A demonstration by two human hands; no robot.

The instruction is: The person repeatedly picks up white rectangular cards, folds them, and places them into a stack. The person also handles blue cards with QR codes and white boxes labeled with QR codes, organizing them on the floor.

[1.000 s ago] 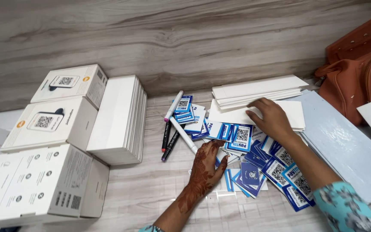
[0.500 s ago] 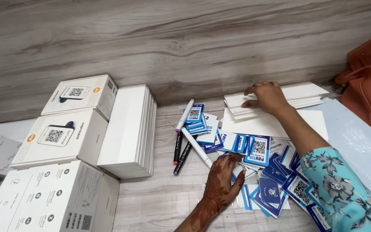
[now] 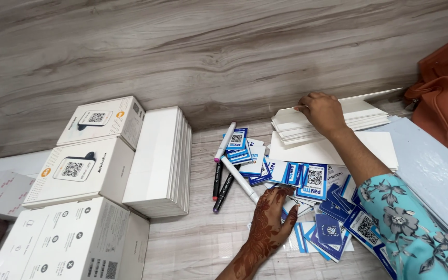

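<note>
My right hand (image 3: pixel 323 111) rests on the stack of white cards (image 3: pixel 333 122) against the wall, fingers curled over its far left corner, thumb side lifting the top few edges. The grip looks light, a pinch on the corner and not a full hold. The stack is already fanned and skewed, so I judge that a pull from one corner could drag several cards at once or slide the whole pile onto the larger white sheet (image 3: pixel 338 148) under it.

My left hand (image 3: pixel 271 220) lies flat and open, palm down, on the heap of blue stickers (image 3: pixel 317 207) spread over the floor. It holds nothing; it only presses. These stickers overlap loosely, and some look glossy, so if I lean weight there the hand could skid and scatter them, or crease the ones beneath.

Just beside that hand lie the markers (image 3: pixel 229 173), one white, two dark, crossing each other. They are round, and a nudge from my wrist could roll them under the stickers or toward the white slab stack (image 3: pixel 162 161).

My right sleeve (image 3: pixel 416 233) hangs over the stickers near the pale blue sheets (image 3: pixel 431 176); drawing the arm back could sweep some away.

Further left stand the white boxes (image 3: pixel 79 176), piled in steps, well apart from both hands. The brown bag (image 3: pixel 447 93) leans at the right, close to the card stack's far end, and could snag cards that slide that way.
</note>
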